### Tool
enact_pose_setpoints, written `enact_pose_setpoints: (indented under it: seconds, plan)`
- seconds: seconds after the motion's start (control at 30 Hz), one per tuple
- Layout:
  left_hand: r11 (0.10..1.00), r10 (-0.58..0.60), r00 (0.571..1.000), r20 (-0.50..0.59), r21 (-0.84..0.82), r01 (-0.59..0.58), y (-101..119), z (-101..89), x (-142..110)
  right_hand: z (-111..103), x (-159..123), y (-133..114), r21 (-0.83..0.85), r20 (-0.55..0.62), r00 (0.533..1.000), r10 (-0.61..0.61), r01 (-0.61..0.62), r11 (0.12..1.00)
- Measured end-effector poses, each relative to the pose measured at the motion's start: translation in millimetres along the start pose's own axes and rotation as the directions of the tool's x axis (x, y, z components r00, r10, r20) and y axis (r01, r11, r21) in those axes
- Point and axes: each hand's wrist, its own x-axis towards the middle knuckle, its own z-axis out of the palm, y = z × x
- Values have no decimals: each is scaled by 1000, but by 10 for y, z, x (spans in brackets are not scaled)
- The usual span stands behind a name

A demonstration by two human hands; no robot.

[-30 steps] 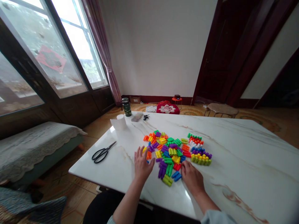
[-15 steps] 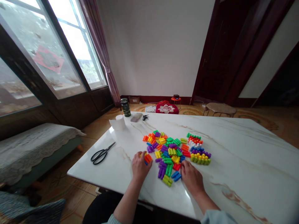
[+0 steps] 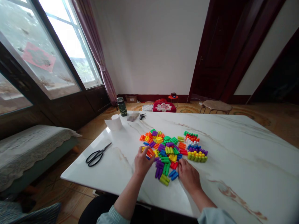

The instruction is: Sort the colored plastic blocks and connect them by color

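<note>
A pile of colourful ribbed plastic pieces [image 3: 169,151] lies on the white marble-patterned table [image 3: 235,149]. My left hand [image 3: 142,163] is at the pile's left edge, thumb and fingers spread apart around orange pieces [image 3: 150,152]; they do not look gripped. At the pile's front right, my right hand [image 3: 189,175] rests with its fingers curled together, close to a red piece [image 3: 174,165] and a blue piece [image 3: 173,175]. Whatever its fingertips hold is hidden. To the right of the pile stand neat rows of round-topped pieces [image 3: 197,152] sorted by colour.
Black-handled scissors [image 3: 98,155] lie on the table's left side. Farther back are a paper roll [image 3: 115,123], a camouflage flask [image 3: 121,106], a blurred-out item [image 3: 133,117] and keys [image 3: 142,116]. A stool [image 3: 216,105] stands beyond the table.
My left hand has moved slightly forward and right, its fingers spreading wider by the orange pieces. My right hand stays by the pile's front right. The whole view has shifted slightly.
</note>
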Motion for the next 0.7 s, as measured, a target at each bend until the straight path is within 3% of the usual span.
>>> enact_pose_setpoints:
  seconds: [0.23, 0.47, 0.57, 0.7]
  plan:
    - [992, -2, 999, -38, -123, -2, 476, 289, 499, -32, 2, -21, 17, 61, 997, 44, -45, 999]
    - [956, 222, 975, 10, -197, -216, 505, 623, 639, -57, 2, -34, 30, 99, 993, 57, -60, 998]
    - [957, 240, 971, -25, -162, -240, 466, 615, 604, -70, 2, -43, 33, 98, 993, 58, -62, 998]
    - [948, 114, 985, -130, -282, -147, 479, 476, 521, -89, 7, -51, 35, 71, 996, 53, -55, 998]
